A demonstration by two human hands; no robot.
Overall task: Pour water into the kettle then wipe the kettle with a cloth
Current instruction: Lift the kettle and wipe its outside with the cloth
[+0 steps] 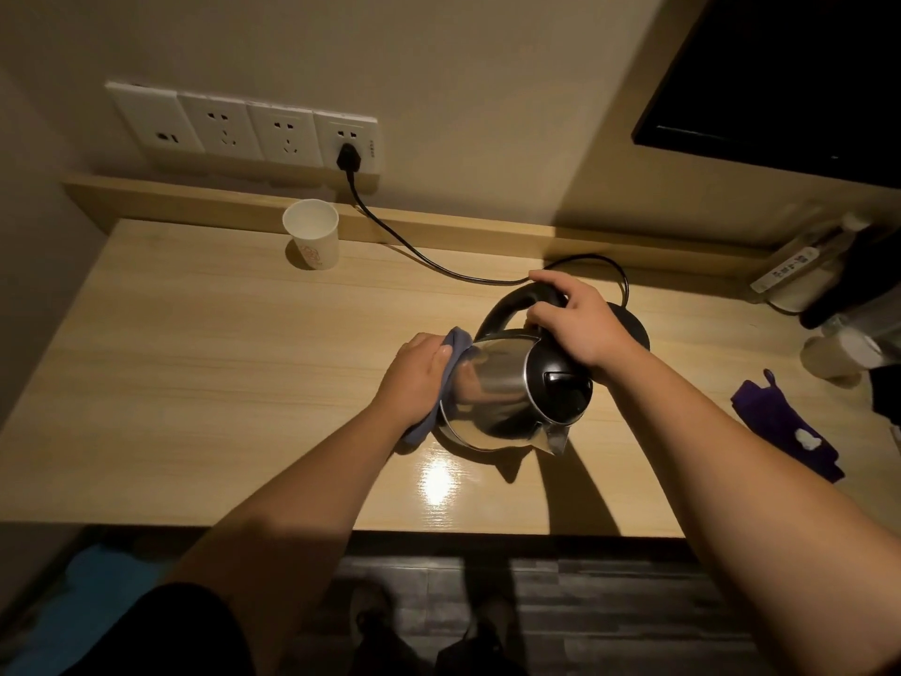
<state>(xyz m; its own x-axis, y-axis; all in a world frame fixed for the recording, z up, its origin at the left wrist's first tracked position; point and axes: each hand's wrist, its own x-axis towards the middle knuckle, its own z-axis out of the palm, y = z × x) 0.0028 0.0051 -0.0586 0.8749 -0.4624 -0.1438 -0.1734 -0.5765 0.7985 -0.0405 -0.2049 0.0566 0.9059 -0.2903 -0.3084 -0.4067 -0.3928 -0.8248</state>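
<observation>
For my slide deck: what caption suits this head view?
Right hand steadies the tilted kettle while left hand wipes it with a cloth.

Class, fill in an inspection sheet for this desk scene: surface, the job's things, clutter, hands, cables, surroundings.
Surface: wooden desk, glossy, with a light glare near the front edge.
Job's things: steel kettle tilted, spout toward the camera, lid shut; blue cloth pressed on its side; paper cup upright at the back; black base behind the kettle.
Clutter: purple cloth on the right; bottles at the far right, blurred.
Hands: left hand presses the cloth on the kettle; right hand grips the handle.
Cables: black cord runs from the wall plug toward the base.
Surroundings: socket row, dark screen upper right.
</observation>
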